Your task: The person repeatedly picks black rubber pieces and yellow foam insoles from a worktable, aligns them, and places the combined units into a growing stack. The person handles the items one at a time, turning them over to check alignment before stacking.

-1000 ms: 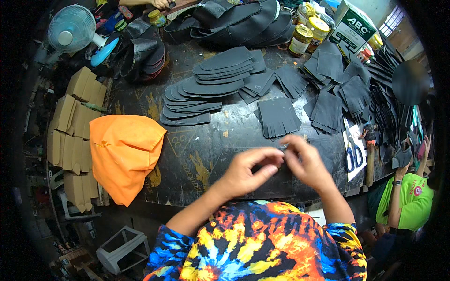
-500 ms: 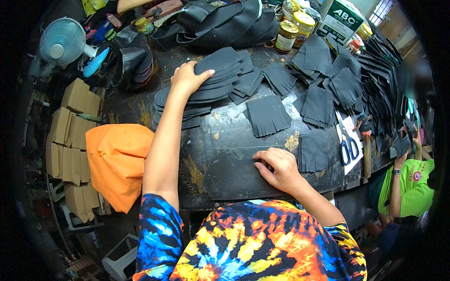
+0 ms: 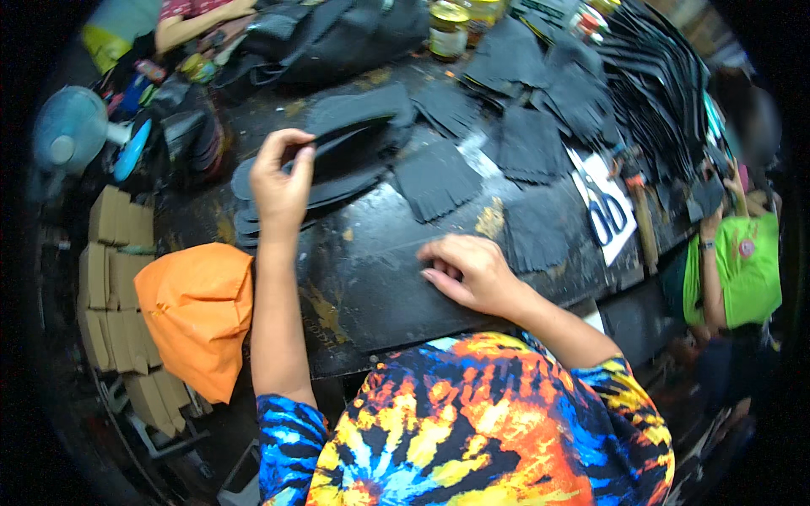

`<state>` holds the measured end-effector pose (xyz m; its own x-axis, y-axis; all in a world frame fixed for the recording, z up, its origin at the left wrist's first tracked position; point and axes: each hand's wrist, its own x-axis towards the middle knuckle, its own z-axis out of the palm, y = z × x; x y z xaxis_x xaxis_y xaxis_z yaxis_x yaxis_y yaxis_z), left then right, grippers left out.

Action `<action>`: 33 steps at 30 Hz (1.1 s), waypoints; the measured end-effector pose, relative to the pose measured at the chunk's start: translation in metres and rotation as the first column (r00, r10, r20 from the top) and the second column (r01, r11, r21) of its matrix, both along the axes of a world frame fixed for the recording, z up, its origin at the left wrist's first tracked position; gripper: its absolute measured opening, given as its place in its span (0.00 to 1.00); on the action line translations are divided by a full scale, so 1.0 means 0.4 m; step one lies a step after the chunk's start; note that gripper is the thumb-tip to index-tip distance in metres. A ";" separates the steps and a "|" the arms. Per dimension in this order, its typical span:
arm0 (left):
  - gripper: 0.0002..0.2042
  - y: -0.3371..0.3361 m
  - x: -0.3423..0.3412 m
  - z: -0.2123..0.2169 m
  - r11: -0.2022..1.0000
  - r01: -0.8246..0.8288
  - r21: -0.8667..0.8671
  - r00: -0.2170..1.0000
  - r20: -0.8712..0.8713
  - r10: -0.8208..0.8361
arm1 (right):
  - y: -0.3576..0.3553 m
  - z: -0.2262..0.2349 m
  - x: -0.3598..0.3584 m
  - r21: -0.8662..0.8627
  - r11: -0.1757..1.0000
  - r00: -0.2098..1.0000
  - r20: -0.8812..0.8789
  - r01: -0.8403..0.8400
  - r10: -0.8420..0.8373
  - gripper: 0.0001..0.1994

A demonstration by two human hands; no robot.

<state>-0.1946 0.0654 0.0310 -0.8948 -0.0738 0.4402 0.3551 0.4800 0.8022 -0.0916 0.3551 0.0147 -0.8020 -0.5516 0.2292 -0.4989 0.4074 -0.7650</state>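
Note:
My left hand (image 3: 283, 181) pinches the near left end of a thin black sole-shaped piece (image 3: 354, 139), whose edge bows up off the pile. Under and beside it lie more black sole-shaped pieces (image 3: 346, 187), stacked on the dark table. My right hand (image 3: 471, 271) rests on the table top nearer to me, fingers curled in and nothing seen in them. Just beyond it is a stack of flat black pieces with notched edges (image 3: 434, 179). Another notched black stack (image 3: 537, 232) lies to its right.
Scissors (image 3: 606, 215) lie on white paper beside a hammer (image 3: 641, 211). Piled black sheets (image 3: 654, 84) fill the far right, with jars (image 3: 449, 32) at the back. An orange cloth-like bundle (image 3: 198, 312) hangs by the left edge. One co-worker in green (image 3: 742, 270) is at right, another person's arm (image 3: 202, 25) far left.
My left hand has gone from lying on top of the sole-shaped pile to lifting one piece by its end. The view has shifted; my right hand stays curled on the table.

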 end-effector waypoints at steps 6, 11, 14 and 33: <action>0.05 0.018 0.175 0.048 0.918 0.206 0.338 0.936 0.206 -0.286 | 0.009 0.036 -0.002 -0.454 0.861 0.923 0.383 0.228 -0.043 0.43; 0.14 0.073 0.244 -0.022 0.908 0.031 0.417 0.939 0.299 -0.169 | -0.003 0.034 -0.006 -0.568 0.798 0.719 0.639 0.202 0.273 0.28; 0.23 0.089 0.273 -0.035 0.799 -0.033 0.601 0.924 0.323 -0.205 | 0.005 0.022 -0.001 -0.574 0.779 0.721 0.648 0.252 0.245 0.24; 0.22 0.162 0.372 -0.049 0.837 -0.091 0.539 0.934 0.337 -0.116 | 0.069 0.052 -0.137 -0.023 0.975 0.976 0.025 0.219 -0.219 0.12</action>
